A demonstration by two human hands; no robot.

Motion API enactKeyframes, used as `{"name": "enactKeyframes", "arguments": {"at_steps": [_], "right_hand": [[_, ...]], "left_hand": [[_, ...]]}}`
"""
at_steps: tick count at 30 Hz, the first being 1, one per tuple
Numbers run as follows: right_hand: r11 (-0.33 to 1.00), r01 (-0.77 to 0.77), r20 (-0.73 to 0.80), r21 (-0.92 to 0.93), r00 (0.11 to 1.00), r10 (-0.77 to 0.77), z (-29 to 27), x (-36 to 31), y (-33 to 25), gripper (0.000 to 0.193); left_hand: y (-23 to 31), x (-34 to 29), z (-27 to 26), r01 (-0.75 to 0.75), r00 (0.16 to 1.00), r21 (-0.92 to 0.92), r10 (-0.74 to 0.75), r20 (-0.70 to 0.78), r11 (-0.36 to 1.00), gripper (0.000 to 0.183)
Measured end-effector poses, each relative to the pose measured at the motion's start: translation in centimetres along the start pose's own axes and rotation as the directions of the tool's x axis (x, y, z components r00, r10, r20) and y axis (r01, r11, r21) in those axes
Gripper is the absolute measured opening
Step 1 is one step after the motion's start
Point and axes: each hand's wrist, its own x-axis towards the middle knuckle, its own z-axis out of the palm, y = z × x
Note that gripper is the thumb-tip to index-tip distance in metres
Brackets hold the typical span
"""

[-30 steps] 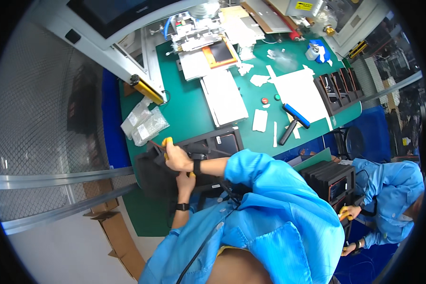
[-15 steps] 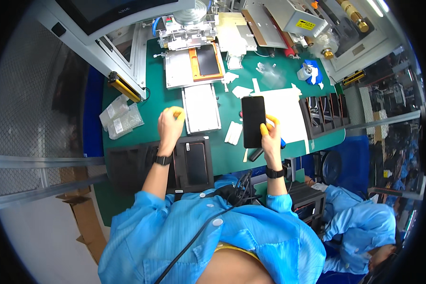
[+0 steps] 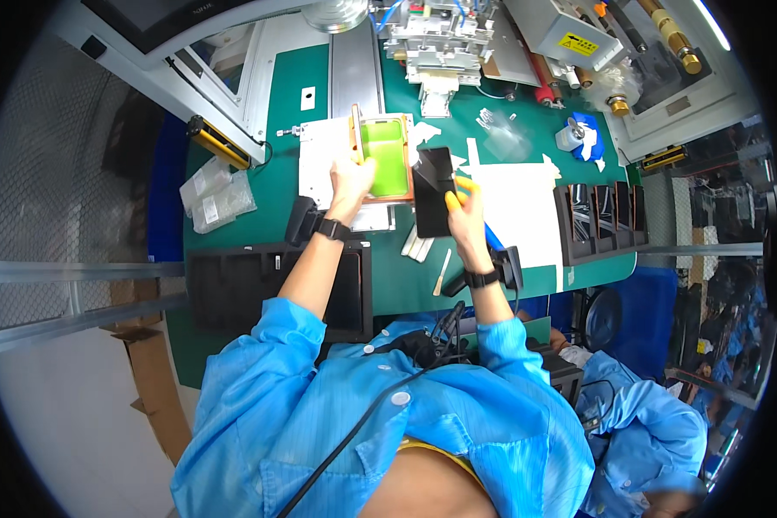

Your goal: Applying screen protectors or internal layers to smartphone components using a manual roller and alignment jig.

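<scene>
My right hand (image 3: 467, 216), with yellow finger covers, is closed on a black smartphone (image 3: 432, 194) held upright, its dark face toward me. Just left of it lies an orange fixture (image 3: 409, 164) with a bright green bed (image 3: 387, 155) on a white plate (image 3: 318, 160). At the fixture's left edge, my left hand (image 3: 351, 180) grips a thin slab (image 3: 356, 129) tipped up on its edge. It looks like a second smartphone, seen nearly side-on; my fingers hide part of it.
A metal press (image 3: 440, 52) stands at the back beside a grey rail (image 3: 355, 78). Black foam trays (image 3: 233, 293) lie front left, near plastic bags (image 3: 220, 198). To the right are a white sheet (image 3: 518, 207), a slotted phone rack (image 3: 578, 246) and a dispenser bottle (image 3: 570, 134). A co-worker (image 3: 639, 423) sits lower right.
My left hand has reached forward to the fixture and tipped up the slab that lay in it, baring green. My right hand carried its smartphone left. The fixture came nearer; the press shifted right.
</scene>
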Motion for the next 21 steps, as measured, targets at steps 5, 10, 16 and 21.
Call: {"name": "enactKeyframes", "arguments": {"at_steps": [5,10,16,21], "right_hand": [[0.969,0.089,0.014,-0.230,0.996,-0.088,6.4,4.3,-0.7,0.030],[0.806,0.126,-0.117,-0.579,0.965,-0.235,10.4,4.6,-0.3,0.029],[0.825,0.299,0.103,-0.479,0.953,-0.286,2.3,3.0,0.2,0.023],[0.289,-0.355,-0.266,-0.889,0.914,0.305,-8.6,-4.5,2.0,0.039]], "left_hand": [[3.0,-5.2,-6.3,0.255,0.954,-0.606,-0.092,0.287,0.753,0.028],[0.9,-9.4,-9.9,0.366,0.929,-0.741,-0.172,0.328,0.563,0.036],[-1.3,-11.7,-12.2,0.419,0.908,-0.770,-0.221,0.356,0.481,0.039],[-1.1,-12.4,-13.8,0.449,0.889,-0.789,-0.298,0.348,0.419,0.038]]}}
